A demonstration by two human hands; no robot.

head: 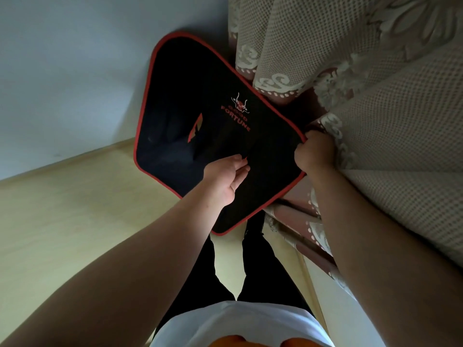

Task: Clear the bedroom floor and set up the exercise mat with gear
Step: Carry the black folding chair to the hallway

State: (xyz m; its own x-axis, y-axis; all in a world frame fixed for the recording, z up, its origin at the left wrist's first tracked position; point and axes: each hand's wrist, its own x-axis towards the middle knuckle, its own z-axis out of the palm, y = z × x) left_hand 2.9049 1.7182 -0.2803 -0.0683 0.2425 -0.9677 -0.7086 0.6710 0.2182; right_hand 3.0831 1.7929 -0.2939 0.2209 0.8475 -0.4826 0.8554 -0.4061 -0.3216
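The black, red-trimmed mat [205, 136] is held tilted over the wooden floor [75, 221], just beside a lace bed cover [388, 121]. The right hand [315, 154] clenches its right edge. The left hand [223, 179] touches its face near the middle; whether it pinches, I cannot tell.

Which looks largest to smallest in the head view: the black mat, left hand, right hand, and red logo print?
1. black mat
2. left hand and right hand, alike, so unranked
3. red logo print
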